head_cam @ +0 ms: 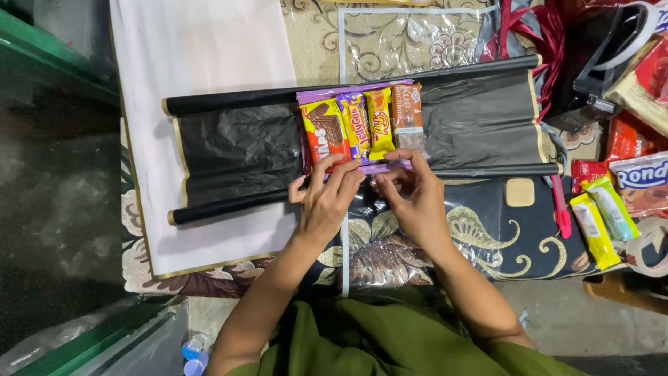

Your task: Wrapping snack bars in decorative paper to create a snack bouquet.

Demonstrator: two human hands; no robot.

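My left hand (325, 202) and right hand (412, 198) side by side, each grip pinched on the purple strip (379, 167) — under four snack bars (362, 125), on black wrapping paper (236, 150), white sheet (202, 49) beneath.

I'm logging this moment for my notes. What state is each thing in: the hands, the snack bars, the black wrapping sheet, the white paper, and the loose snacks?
Left hand: fingertips pinching the near edge of the snack row.
Right hand: fingertips on the same edge, beside the left.
Snack bars: sealed, side by side in a row on the black sheet.
Black wrapping sheet: spread flat, both long edges rolled up.
White paper: flat, under the black sheet.
Loose snacks: sealed, lying to the right.
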